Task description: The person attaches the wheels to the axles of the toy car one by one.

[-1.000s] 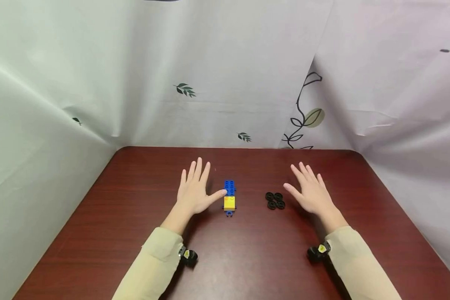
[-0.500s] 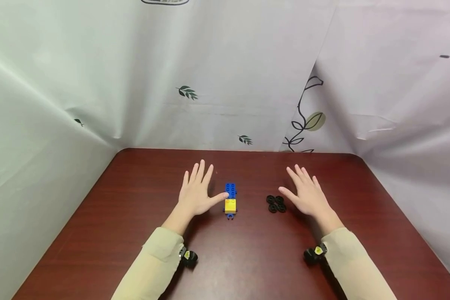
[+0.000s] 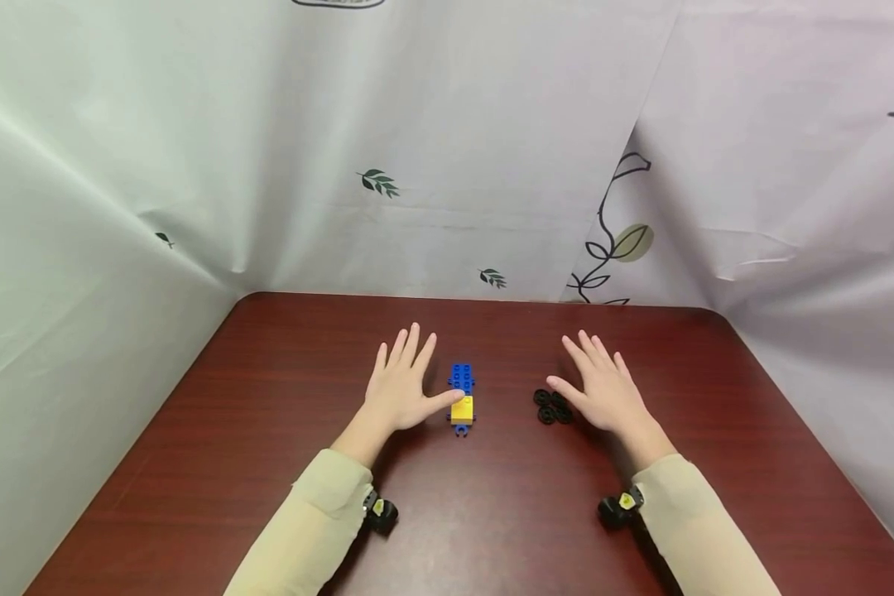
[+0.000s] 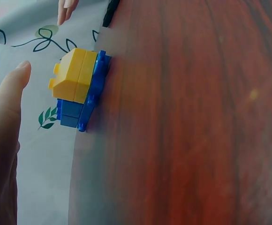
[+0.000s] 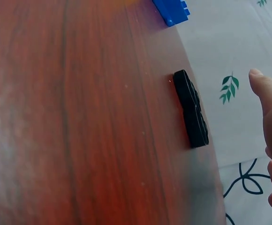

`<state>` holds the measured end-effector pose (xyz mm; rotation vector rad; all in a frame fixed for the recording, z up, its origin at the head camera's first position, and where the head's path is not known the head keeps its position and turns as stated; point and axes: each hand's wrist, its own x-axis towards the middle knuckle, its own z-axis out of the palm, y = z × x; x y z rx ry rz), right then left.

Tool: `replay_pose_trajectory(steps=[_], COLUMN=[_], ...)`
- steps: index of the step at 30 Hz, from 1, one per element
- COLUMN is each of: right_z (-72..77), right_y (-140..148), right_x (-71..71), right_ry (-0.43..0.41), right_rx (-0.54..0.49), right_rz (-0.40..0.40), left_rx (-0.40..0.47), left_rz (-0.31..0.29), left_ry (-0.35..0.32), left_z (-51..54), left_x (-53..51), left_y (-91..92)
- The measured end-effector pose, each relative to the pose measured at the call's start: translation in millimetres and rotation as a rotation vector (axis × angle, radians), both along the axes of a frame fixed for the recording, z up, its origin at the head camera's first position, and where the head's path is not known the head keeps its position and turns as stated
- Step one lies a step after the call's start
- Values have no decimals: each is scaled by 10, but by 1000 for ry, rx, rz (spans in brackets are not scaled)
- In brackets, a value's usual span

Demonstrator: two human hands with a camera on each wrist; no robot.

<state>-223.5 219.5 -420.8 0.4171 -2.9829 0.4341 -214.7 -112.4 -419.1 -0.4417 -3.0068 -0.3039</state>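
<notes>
A toy car body of building blocks, with a yellow block (image 3: 463, 411) at its near end and a blue studded block (image 3: 462, 376) at its far end, lies on the table. My left hand (image 3: 401, 396) hovers to its left with spread fingers; in the head view its thumb overlaps the yellow block's edge. In the left wrist view a gap shows between that thumb (image 4: 15, 84) and the car body (image 4: 77, 77). Several black toy wheels (image 3: 547, 415) lie flat in a cluster to the right. Over their right side reaches my right hand (image 3: 603, 396), fingers straight, holding nothing.
The dark red wooden table (image 3: 492, 513) has rounded far corners. Behind and beside it hangs a pale curtain (image 3: 462, 149) printed with leaves. Each wrist carries a small black camera, the left wrist camera (image 3: 382, 516) and the right wrist camera (image 3: 614, 513).
My right hand has moved left, closer over the wheels. The left hand has shifted slightly right, its thumb now overlapping the yellow block. The car body and wheels stay on the table.
</notes>
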Motion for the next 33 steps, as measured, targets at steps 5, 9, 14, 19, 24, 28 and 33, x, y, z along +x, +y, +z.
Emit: replay_pose_trajectory(steps=[5, 9, 14, 19, 24, 28, 33], right_z=[9, 7, -17, -39, -48, -47, -74], right_y=[-47, -82, -108, -116, -124, -139, -193], right_x=[21, 27, 22, 25, 45, 50, 42], right_ry=[5, 4, -10, -31, -54, -52, -24], right_rx=[7, 6, 26, 23, -3, -21, -41], right_rz=[5, 11, 22, 30, 40, 64, 99], left_rx=[-1, -1, 3, 45, 81, 101, 91], left_rz=[-18, -32, -36, -63, -95, -128, -157], left_ry=[-16, -16, -27, -47, -109, -128, -152], left_z=[-28, -42, -61, -78, -76, -76, -59], left_x=[4, 3, -17, -30, -34, -33, -32], left_y=[30, 54, 85, 126, 174, 227, 280])
